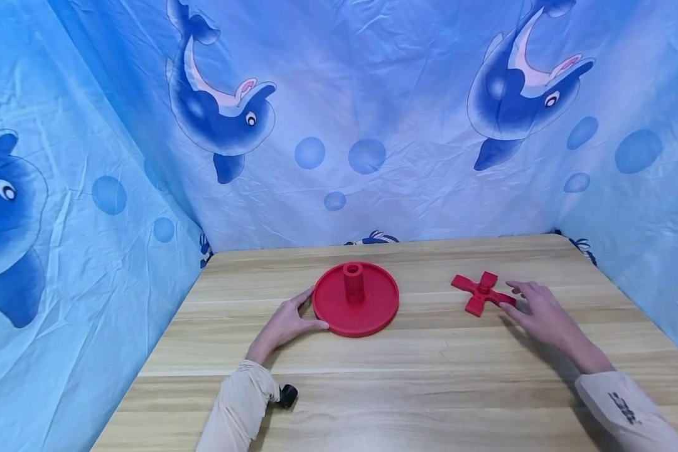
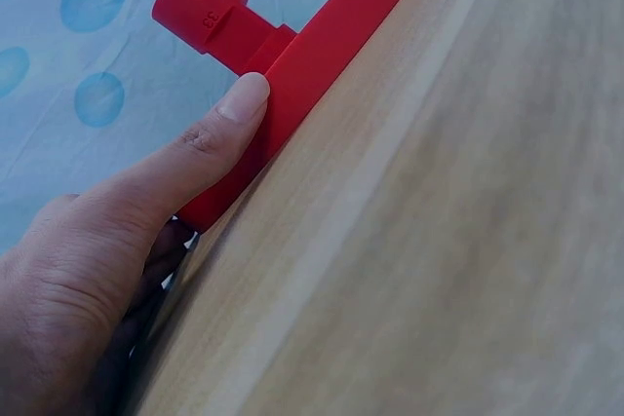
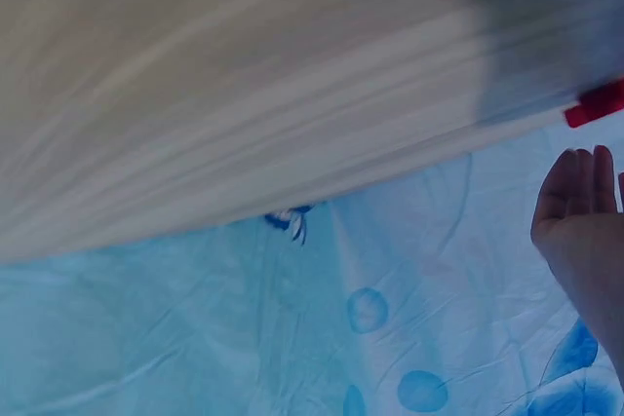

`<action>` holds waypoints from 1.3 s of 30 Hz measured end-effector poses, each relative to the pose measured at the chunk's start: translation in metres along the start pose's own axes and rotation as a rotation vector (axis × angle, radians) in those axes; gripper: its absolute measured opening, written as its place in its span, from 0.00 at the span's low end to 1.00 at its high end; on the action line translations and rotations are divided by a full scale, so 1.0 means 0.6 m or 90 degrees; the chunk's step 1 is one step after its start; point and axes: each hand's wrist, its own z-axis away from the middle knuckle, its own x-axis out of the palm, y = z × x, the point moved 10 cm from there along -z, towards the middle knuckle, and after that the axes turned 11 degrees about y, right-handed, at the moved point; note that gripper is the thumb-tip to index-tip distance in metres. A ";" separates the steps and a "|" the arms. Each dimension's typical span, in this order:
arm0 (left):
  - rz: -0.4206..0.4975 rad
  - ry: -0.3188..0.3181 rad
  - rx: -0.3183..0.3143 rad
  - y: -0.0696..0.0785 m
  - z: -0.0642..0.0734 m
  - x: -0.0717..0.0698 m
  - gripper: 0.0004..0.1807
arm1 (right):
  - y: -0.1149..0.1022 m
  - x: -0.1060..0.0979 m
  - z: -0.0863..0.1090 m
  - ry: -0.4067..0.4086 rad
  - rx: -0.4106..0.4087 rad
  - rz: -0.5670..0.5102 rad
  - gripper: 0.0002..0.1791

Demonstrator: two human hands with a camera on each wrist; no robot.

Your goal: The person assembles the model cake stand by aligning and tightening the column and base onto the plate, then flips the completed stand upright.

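Observation:
A red round plate (image 1: 375,311) with a raised rim lies on the wooden table, and a hollow red post (image 1: 353,285) stands up from it. The left hand (image 1: 288,321) holds the plate's left edge, its thumb on the near side. Close up in the left wrist view, the thumb presses the plate's side wall; the other fingers are mostly hidden. To the right lies a red four-armed cross piece (image 1: 484,290) with a small hub. The right hand (image 1: 545,314) is beside it, thumb and fingers spread around the tip of its right arm; contact is unclear.
The wood-grain table (image 1: 429,389) reaches back to a blue dolphin-print curtain (image 1: 339,94), which also hangs at both sides. A small black object (image 1: 287,396) shows by the left sleeve.

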 end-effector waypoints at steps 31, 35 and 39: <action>-0.009 -0.010 -0.003 -0.008 -0.003 0.002 0.59 | 0.041 0.025 -0.001 0.010 -0.005 0.039 0.25; -0.009 -0.008 -0.006 -0.008 -0.003 0.003 0.59 | 0.041 0.025 -0.002 0.016 -0.006 0.041 0.23; -0.008 -0.004 -0.003 -0.007 -0.004 0.003 0.60 | 0.038 0.024 -0.002 0.024 -0.002 0.038 0.22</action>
